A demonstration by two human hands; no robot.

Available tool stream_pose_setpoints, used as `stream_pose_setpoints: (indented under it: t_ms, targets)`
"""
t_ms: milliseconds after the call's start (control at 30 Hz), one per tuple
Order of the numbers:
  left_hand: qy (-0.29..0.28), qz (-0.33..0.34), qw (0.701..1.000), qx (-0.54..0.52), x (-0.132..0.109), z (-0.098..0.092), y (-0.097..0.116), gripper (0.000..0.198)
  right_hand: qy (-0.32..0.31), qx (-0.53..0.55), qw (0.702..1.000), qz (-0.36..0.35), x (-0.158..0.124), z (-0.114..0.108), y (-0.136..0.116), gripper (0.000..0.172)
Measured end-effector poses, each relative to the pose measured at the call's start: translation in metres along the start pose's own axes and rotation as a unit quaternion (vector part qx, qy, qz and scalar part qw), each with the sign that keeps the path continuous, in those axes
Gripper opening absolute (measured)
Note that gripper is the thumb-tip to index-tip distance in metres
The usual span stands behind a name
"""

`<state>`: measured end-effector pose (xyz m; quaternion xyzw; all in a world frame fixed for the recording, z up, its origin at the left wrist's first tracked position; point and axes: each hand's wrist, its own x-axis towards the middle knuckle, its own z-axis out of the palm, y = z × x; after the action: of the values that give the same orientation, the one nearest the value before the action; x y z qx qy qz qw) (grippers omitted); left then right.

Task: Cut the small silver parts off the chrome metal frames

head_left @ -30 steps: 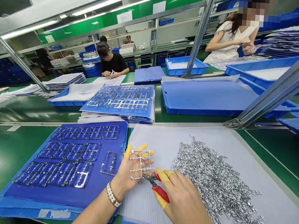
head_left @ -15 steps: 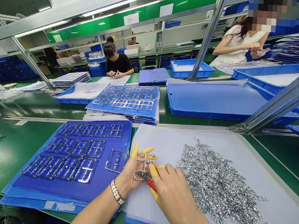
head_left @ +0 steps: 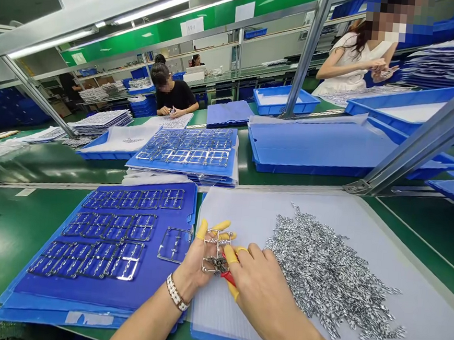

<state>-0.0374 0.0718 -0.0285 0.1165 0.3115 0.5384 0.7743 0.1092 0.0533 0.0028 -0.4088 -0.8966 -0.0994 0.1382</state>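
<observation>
In my left hand (head_left: 197,259), which wears yellow finger cots, rests a silvery frame of small moulded parts (head_left: 218,236). My right hand (head_left: 255,279), also with yellow finger cots, grips red-handled nippers (head_left: 228,276), whose jaws lie at the lower part of that frame; whether they are closed on a bar I cannot tell. To the right a heap of loose shiny small parts (head_left: 329,267) lies on a white sheet (head_left: 235,312). At left, rows of similar frames (head_left: 108,223) lie on a blue sheet (head_left: 64,291), one single frame (head_left: 174,244) nearest my left hand.
Behind the bench edge stands a stack of blue sheets with more frames (head_left: 183,148). A blue tray (head_left: 309,168) sits to its right, beside a slanted metal post (head_left: 423,122). Two people, one in black (head_left: 175,97) and one in white (head_left: 347,64), work across the bench.
The whole view has shifted slightly. Both hands keep nearly the same pose around the frame and the nippers. No other clear change shows.
</observation>
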Motion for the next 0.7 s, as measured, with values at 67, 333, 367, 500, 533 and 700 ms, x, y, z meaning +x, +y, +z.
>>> stream_pose_setpoints:
  t_ms: [67, 333, 367, 500, 533, 700]
  targets:
    - [0.001, 0.001, 1.000, -0.003, -0.0005, 0.0004, 0.0000, 0.058, -0.004, -0.001, 1.000, 0.001, 0.0002, 0.0000, -0.0006, 0.037]
    - [0.001, 0.007, 1.000, 0.013, 0.0004, -0.0030, 0.0000, 0.061, -0.025, 0.000, 1.000, -0.002, 0.0041, -0.0057, -0.0028, 0.027]
    - [0.004, 0.006, 1.000, 0.016, 0.0006, -0.0034, 0.0000, 0.062, -0.026, -0.003, 1.000, -0.002, 0.0044, -0.0055, -0.0031, 0.027]
    - [0.015, 0.003, 1.000, 0.027, 0.0001, -0.0027, 0.0005, 0.064, -0.022, -0.028, 0.999, -0.009, 0.0028, -0.0020, -0.0058, 0.032]
    - [0.015, 0.004, 1.000, 0.027, -0.0003, -0.0020, 0.0007, 0.063, -0.018, -0.033, 0.999, -0.010, 0.0017, -0.0013, -0.0063, 0.032]
    - [0.014, 0.007, 1.000, 0.013, -0.0027, -0.0001, 0.0009, 0.062, 0.023, -0.029, 0.999, -0.003, -0.0029, -0.0066, -0.0006, 0.040]
